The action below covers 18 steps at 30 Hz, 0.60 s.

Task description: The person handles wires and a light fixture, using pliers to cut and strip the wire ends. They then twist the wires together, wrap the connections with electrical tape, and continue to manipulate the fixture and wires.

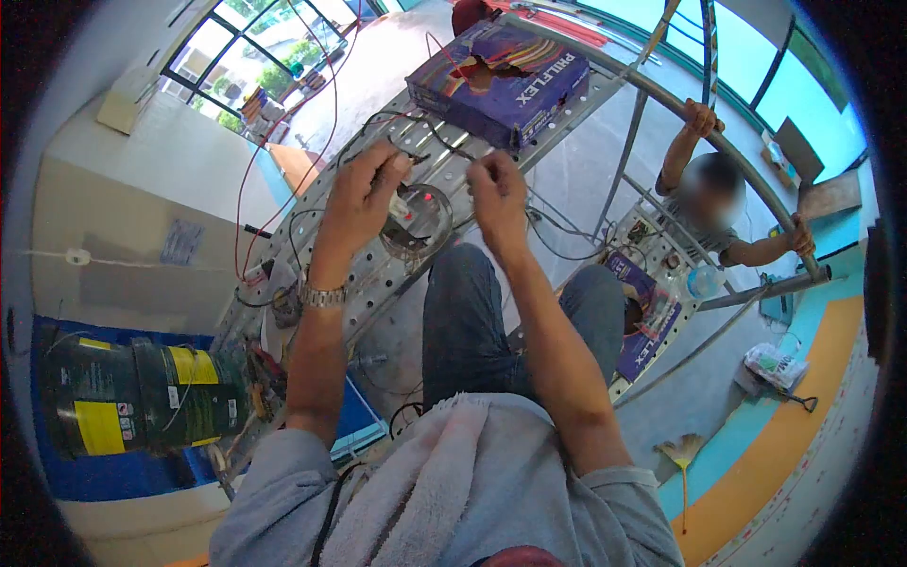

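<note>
A dark wire (pixel 455 149) runs above the plank (pixel 378 274), between the person's two hands and on toward the far left. The right hand (pixel 499 194) is closed, its fingertips pinching the wire. The left hand (pixel 367 184) has its fingers bent and its thumb against them, close to another dark stretch of wire; whether it grips that is too small to tell. Below and between the hands, a round fitting (pixel 436 215) with red spots sits on the plank. A watch (pixel 324 297) circles the left wrist.

Beyond the hands, a torn purple box (pixel 529 76) lies on the far end of the plank. Red cords (pixel 248 208) hang to the left. To the right of the knees lies a second box (pixel 652 350), with a clear bottle (pixel 704 282) near it. Farther right, a co-worker (pixel 685 222) has both hands on a metal rail (pixel 756 175). Two dark buckets (pixel 94 397) lie tilted at near left; a broom (pixel 682 452) lies at near right.
</note>
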### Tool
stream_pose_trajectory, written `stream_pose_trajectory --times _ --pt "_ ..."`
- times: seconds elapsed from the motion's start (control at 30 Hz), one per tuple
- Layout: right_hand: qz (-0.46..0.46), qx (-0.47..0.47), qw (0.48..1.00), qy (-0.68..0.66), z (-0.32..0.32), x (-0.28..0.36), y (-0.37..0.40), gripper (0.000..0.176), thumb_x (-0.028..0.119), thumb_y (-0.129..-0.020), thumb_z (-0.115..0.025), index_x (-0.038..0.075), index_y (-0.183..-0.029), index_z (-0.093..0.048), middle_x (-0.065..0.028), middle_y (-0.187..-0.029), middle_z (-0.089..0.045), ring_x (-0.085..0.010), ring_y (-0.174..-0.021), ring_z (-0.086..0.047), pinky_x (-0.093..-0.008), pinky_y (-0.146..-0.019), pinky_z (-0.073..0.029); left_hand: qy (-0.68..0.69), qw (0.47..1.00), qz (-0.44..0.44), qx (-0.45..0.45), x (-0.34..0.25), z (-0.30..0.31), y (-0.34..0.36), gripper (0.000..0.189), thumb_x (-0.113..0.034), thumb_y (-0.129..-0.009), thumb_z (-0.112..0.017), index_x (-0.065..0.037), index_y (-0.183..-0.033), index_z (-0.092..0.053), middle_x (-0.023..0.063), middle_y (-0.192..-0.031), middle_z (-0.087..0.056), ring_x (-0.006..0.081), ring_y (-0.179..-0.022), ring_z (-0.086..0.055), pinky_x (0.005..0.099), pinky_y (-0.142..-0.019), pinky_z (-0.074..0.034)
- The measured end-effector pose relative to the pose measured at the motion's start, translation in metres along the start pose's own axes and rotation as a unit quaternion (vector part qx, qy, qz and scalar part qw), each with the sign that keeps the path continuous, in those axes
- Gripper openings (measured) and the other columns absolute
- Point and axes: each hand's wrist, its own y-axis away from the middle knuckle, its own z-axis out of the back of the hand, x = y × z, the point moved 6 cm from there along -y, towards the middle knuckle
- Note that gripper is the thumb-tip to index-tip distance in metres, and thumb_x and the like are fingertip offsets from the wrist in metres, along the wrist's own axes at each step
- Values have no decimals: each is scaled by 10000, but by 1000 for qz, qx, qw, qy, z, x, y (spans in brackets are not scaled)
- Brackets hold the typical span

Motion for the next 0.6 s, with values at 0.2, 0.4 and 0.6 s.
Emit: stream_pose_trajectory --times 0.2,0.4,0.6 --pt "-185 113 963 -162 7 4 16 205 219 -1036 -685 16 -1054 -662 -16 -916 -657 -103 -835 -601 -279 -758 -486 11 1000 25 15 1 1 -1 249 -230 -1085 -614 11 -1043 -659 111 -857 -699 182 -761 -628 337 -721 -496" --pt "-81 141 956 -246 -25 67 9 156 165 -1045 -691 28 -1103 -645 6 -982 -662 -78 -915 -614 -253 -814 -494 -12 998 48 31 -1 1 -6 227 -209 -1070 -622 13 -1037 -658 133 -854 -687 215 -739 -613 360 -709 -486" --pt "-61 149 972 -170 -24 60 -2 147 164 -1042 -687 27 -1051 -635 10 -897 -631 -74 -825 -576 -264 -752 -480 -82 994 -76 12 -14 -2 -2 190 -173 -1020 -676 12 -1061 -679 166 -873 -689 323 -762 -634 405 -714 -482"
